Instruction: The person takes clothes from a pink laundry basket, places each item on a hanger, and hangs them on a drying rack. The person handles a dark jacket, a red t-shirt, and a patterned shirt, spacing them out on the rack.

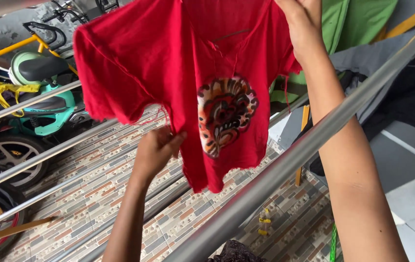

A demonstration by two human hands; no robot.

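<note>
Two hands hold one red shirt (pixel 168 63) aloft: left hand (pixel 156 148) pinches its lower hem, right hand (pixel 304 22) grips its top edge. Shirt hangs above metal rails (pixel 285 162); teal scooter (pixel 47 104) left.

I see no packages, signs or screens around me. The nearest thing to a label is the printed patch (pixel 226 115) on the front of the red shirt (pixel 159 58) I hold up: a rounded, roughly oval design in orange, black, white and pink, sitting low on the cloth, right of my left hand (pixel 156 148).
</note>
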